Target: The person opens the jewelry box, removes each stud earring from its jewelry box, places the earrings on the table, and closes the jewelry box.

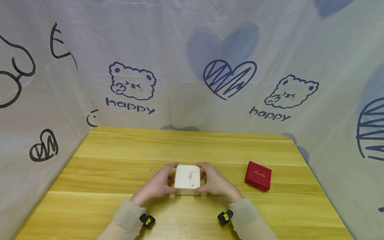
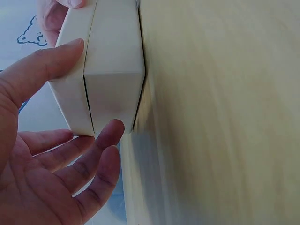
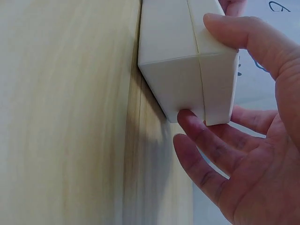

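Note:
A white lidded box [image 1: 186, 176] with a pink flower drawn on its top sits on the table between both hands. My left hand [image 1: 160, 181] grips its left side, thumb on the near face of the lid and fingers round the far corner. On the opposite side my right hand [image 1: 214, 180] holds the lid the same way. In the left wrist view, a thin dark seam runs between the lid [image 2: 72, 93] and the base [image 2: 115, 56]. The right wrist view shows the lid [image 3: 218, 89] level on the base [image 3: 171, 37], with a fingertip touching the base.
A small red jewelry box [image 1: 258, 176] with gold lettering lies to the right of the right hand. The wooden table [image 1: 126, 143] meets a pale cloth backdrop [image 1: 177, 66] with drawn bears and hearts behind and at the sides. Each wrist wears a small black camera.

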